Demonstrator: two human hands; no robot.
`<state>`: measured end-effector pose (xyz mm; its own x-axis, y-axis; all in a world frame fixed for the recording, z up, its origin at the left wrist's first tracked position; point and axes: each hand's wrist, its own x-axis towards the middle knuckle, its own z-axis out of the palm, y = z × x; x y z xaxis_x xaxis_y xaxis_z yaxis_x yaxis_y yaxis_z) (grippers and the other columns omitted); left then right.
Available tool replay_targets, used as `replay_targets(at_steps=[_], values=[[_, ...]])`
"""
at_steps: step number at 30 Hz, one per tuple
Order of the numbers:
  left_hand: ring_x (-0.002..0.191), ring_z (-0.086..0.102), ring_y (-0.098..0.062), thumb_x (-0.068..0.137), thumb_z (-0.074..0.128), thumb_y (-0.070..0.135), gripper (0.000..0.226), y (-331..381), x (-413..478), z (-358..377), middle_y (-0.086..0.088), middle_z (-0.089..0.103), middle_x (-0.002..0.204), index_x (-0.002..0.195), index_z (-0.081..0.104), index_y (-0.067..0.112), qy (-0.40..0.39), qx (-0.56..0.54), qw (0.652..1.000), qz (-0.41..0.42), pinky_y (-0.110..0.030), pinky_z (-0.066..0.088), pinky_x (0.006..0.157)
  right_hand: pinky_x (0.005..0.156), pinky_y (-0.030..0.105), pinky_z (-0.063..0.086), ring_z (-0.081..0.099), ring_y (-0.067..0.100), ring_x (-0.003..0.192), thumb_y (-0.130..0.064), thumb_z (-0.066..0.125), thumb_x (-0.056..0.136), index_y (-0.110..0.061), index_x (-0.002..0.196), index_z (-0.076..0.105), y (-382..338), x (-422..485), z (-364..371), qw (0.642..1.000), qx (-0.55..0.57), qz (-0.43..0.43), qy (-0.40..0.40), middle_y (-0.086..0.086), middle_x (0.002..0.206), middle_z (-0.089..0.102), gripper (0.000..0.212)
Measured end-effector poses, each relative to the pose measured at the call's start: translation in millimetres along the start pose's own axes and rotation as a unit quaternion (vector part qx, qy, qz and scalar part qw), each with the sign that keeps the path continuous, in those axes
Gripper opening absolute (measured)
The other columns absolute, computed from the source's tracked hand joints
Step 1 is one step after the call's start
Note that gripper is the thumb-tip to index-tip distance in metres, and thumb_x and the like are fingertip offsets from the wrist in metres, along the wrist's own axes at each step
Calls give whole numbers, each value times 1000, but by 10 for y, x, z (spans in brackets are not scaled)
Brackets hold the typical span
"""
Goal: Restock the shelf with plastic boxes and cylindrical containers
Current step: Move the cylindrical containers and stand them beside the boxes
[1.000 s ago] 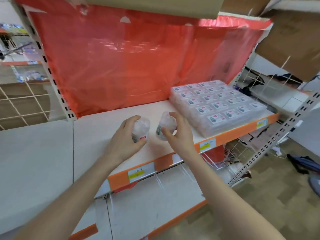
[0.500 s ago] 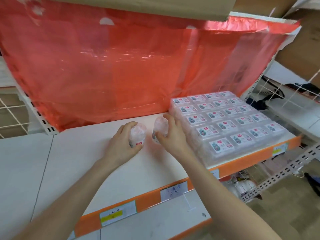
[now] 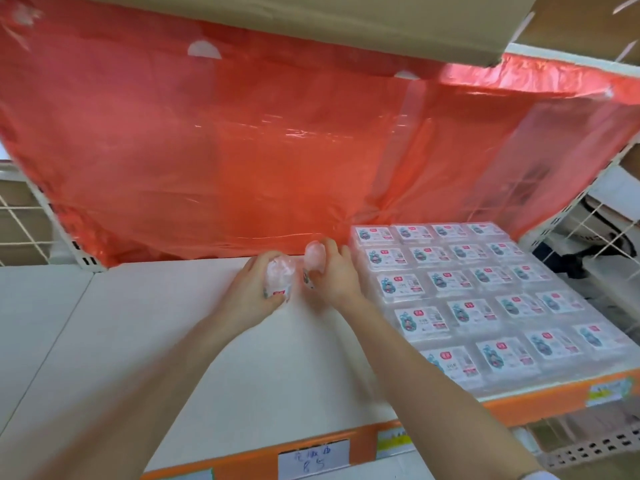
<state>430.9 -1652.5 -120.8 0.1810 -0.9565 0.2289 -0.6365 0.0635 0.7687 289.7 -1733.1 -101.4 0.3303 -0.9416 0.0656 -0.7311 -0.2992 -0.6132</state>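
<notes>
Grips a small clear cylindrical container (image 3: 280, 281) with the left hand (image 3: 251, 299), fingers curled round its far side and thumb low by the red-marked label. Holds a second container (image 3: 314, 262) in the right hand (image 3: 338, 277), that grip closed round it from the right with fingertips over its rounded top. Has the two containers side by side at the back of the white shelf (image 3: 156, 341), very close together, though cannot tell whether touching. Cannot tell either whether their bases sit on the shelf board or hang just above it. Reaches in with both bare forearms from the lower edge of the view. Shows, just beside the right hand, a block of flat clear plastic boxes (image 3: 485, 299), labels up, set in neat rows and filling the right end of the shelf out to the orange front strip (image 3: 519, 401). Shows a red plastic sheet (image 3: 225, 150) hanging behind the shelf, cardboard (image 3: 311, 22) overhead, and a handwritten paper tag (image 3: 313, 459) on the front strip below the arms.
</notes>
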Motion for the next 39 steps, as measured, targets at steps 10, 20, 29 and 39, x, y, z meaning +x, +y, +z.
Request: replay_targets(at_steps=[10, 20, 29, 39], values=[[113, 38, -8, 78, 63, 5, 63, -138, 96, 12, 9, 38, 121, 134, 39, 23, -2, 34, 999, -4, -9, 23, 85, 89, 37, 38, 47, 37, 106, -15, 43, 91, -21, 134, 39, -37, 233, 154, 996, 54, 28, 62, 13, 123, 38, 44], [123, 37, -13, 80, 61, 6, 64, -172, 138, 30, 6, 40, 129, 137, 36, 23, -5, 24, 1000, 8, -8, 21, 87, 87, 38, 40, 48, 36, 106, -11, 44, 89, -26, 137, 35, -43, 276, 147, 996, 50, 41, 54, 13, 124, 38, 51], [125, 37, -15, 82, 61, 8, 65, -164, 184, 24, 0, 40, 134, 139, 33, 25, -29, 25, 999, 10, -16, 26, 89, 103, 44, 35, 40, 37, 121, -18, 51, 90, -27, 145, 22, -76, 268, 35, 998, 6, 54, 29, 17, 135, 31, 62], [123, 40, -19, 81, 62, 5, 66, -131, 321, 78, -3, 38, 136, 138, 35, 24, -32, 29, 999, 16, -20, 29, 90, 98, 37, 33, 41, 36, 117, -14, 55, 87, -14, 139, 38, -165, 122, -707, 987, -58, -91, 115, 19, 130, 42, 55]])
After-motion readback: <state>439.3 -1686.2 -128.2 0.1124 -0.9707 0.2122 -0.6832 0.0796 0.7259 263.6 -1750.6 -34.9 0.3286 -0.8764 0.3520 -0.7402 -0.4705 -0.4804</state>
